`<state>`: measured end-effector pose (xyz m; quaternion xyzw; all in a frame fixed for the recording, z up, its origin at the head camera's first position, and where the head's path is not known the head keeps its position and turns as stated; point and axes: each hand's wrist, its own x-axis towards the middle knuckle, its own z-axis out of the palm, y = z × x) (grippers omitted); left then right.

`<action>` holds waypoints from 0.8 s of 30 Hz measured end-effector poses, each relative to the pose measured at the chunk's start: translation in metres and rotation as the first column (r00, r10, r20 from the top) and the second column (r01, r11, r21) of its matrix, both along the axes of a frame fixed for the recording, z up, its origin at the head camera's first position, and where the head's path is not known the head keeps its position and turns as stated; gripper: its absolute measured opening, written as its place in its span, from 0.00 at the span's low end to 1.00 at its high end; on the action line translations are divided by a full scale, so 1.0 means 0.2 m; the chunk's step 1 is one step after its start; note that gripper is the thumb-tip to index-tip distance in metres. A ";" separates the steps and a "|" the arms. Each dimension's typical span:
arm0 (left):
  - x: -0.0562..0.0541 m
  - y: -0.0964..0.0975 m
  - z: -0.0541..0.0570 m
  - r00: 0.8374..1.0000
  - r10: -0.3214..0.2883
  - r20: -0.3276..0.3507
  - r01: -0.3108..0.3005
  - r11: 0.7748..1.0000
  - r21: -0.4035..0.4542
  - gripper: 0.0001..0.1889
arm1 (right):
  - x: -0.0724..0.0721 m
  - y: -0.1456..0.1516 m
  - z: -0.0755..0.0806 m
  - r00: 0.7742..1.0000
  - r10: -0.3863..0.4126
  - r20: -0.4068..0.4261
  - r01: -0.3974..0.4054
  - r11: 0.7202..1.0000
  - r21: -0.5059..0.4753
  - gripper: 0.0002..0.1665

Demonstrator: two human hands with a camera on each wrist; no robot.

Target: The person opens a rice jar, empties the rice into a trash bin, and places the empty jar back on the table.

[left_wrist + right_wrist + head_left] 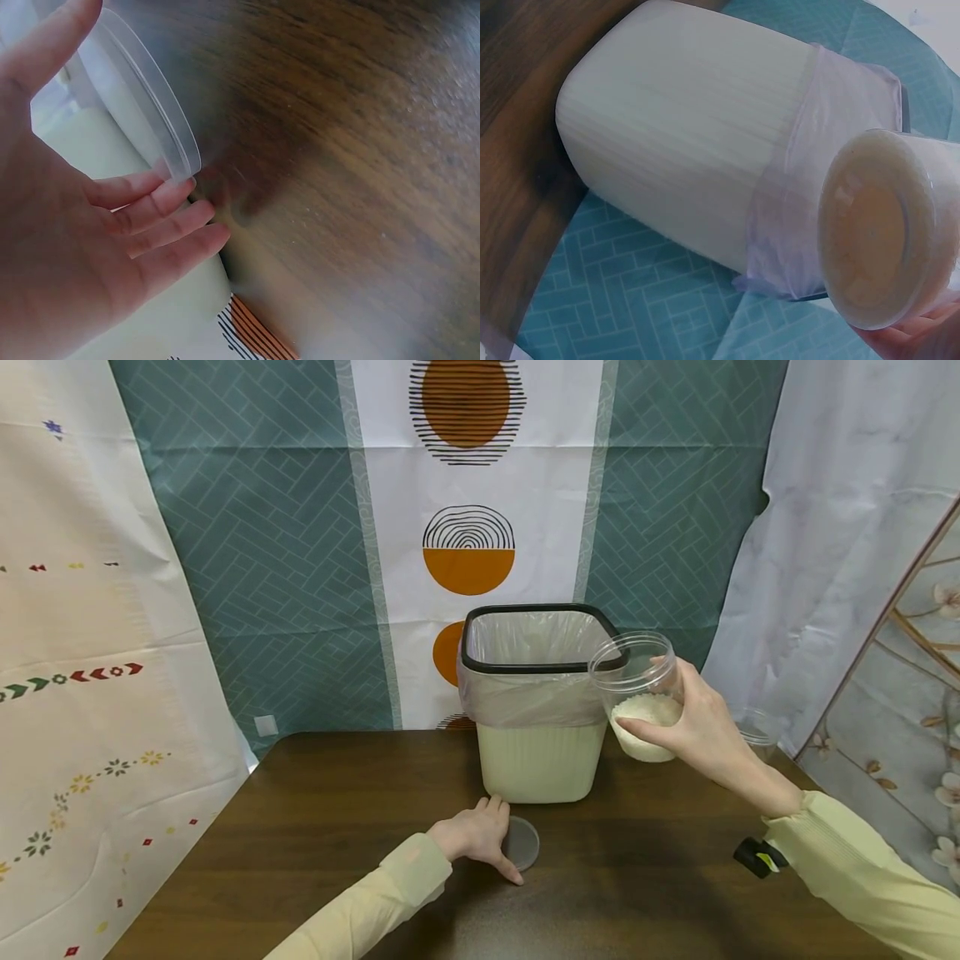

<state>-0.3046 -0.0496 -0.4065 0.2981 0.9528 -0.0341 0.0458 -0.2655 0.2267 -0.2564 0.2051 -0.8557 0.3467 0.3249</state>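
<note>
My right hand (701,718) grips a clear plastic jar (626,672) up off the table, beside the trash bin's right rim. White grains that look like rice (647,718) fill its lower part. The jar leans a little, its mouth toward the bin; the right wrist view shows its round base (870,232). Low over the table, in front of the bin, my left hand (480,835) holds a clear round lid (523,843) by its edge. In the left wrist view, thumb and fingertips meet the rim of that lid (161,97).
The cream trash bin (536,760), lined with a translucent bag (532,697) under a black rim, stands at the back of the dark wooden table (352,810). Behind my right wrist is another clear container (759,727). A small black object (759,857) shows by the right sleeve.
</note>
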 end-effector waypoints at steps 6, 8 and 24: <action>0.00 0.00 0.00 1.000 -0.006 -0.004 0.007 1.000 0.003 0.54 | 0.00 0.00 0.00 1.000 -0.004 0.000 0.004 1.000 0.003 0.47; 0.00 0.00 0.00 1.000 -0.011 -0.008 0.011 1.000 0.000 0.54 | 0.00 0.01 0.00 1.000 -0.001 0.001 0.001 1.000 0.001 0.47; -0.01 -0.01 -0.01 0.996 -0.057 -0.062 0.058 0.998 0.018 0.53 | 0.00 0.02 -0.01 1.000 0.003 -0.006 -0.003 1.000 0.007 0.47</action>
